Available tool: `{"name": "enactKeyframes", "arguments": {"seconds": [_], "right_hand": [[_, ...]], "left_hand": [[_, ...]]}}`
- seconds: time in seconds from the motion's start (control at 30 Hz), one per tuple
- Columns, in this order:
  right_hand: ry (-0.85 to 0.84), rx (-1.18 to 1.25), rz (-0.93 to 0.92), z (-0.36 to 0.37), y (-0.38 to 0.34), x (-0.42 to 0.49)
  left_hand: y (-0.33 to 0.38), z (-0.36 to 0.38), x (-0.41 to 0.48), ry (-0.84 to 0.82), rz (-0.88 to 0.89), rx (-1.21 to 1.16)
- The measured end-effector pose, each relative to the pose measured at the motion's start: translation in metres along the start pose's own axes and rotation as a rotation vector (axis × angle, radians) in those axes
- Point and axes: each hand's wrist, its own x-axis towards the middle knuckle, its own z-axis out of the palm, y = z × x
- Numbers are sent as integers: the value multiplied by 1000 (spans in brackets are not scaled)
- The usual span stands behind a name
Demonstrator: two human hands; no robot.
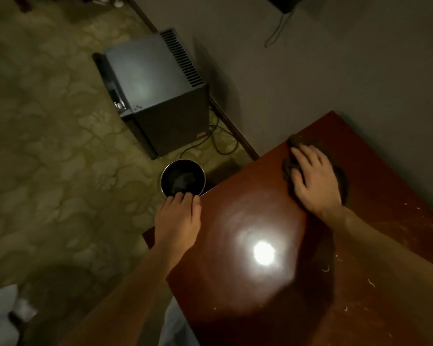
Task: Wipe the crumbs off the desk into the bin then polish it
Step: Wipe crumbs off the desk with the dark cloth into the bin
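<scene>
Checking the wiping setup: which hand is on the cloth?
The right hand, pressing the dark cloth on the desk; the left hand holds the bin.

Reddish-brown desk (235, 308), brown cloth (289, 168), floral olive carpet (48, 151).
</scene>
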Motion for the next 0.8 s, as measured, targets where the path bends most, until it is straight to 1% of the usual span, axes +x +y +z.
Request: {"name": "enactKeyframes", "arguments": {"seconds": [0.07, 0.13, 0.2, 0.27, 0.33, 0.4, 0.43, 0.47, 0.5, 0.53, 0.63, 0.7, 0.77, 0.8], "right_hand": [[-82, 9, -183, 9, -28, -17], [-149, 10, -325, 13, -40, -33], [-162, 16, -368, 6, -28, -25], [-113, 20, -259, 2, -3, -4], [-4, 22, -71, -2, 25, 29], [68, 16, 147, -8, 41, 57], [80, 2, 214, -9, 43, 66], [69, -13, 225, -10, 39, 70], [41, -21, 172, -9, 31, 70], [14, -29, 81, -5, 17, 64], [-54, -16, -235, 11, -42, 13], [-158, -15, -393, 13, -67, -19], [-211, -16, -460, 7, -60, -20], [-201, -21, -455, 4, -48, -9]], "left_hand": [[-8, -4, -8, 51, -17, -18], [-10, -10, -10, 101, -12, -29], [-12, -14, -9, 134, 9, -35], [-14, -12, -7, 131, 11, -39], [-14, -7, -5, 124, 23, -29], [-10, -3, -2, 137, 65, -29], [-8, -2, -2, 138, 71, -23], [-8, 0, -1, 135, 65, -15], [-9, 1, -1, 127, 53, -5], [-11, 2, -1, 112, 42, 3], [-13, 4, -1, 89, 2, 2], [-10, 3, -1, 89, -8, -4], [-4, 1, 1, 72, -11, 14], [-2, 0, 1, 61, -22, 19]]}}
